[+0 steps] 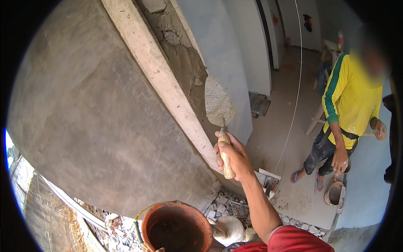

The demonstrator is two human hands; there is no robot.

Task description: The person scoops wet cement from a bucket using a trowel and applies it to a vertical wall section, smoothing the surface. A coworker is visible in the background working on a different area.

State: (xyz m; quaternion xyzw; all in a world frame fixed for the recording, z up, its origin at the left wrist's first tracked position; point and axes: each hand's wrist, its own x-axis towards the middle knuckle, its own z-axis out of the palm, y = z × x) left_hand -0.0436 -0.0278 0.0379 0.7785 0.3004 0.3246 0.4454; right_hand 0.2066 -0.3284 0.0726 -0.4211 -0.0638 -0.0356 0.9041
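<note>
My right hand (237, 157) is closed round the wooden handle of a trowel (219, 103). Its grey, mortar-smeared blade points up and lies against or just in front of the rough mortar strip (184, 67) at the wall's edge. Low in the view is an orange-brown bucket (176, 227) with a rope handle, dark inside. Only a bit of my left hand (160, 250) shows, at the bucket's near rim; the rest is out of view. A pale wooden board (155, 73) runs along the wall edge beside the mortar.
A smooth grey plastered wall (105, 117) fills the left. Rubble (226, 204) lies along its foot. To the right, a person in a yellow shirt (352, 109) stands near another bucket (334, 193). A thin string (297, 92) hangs across the passage.
</note>
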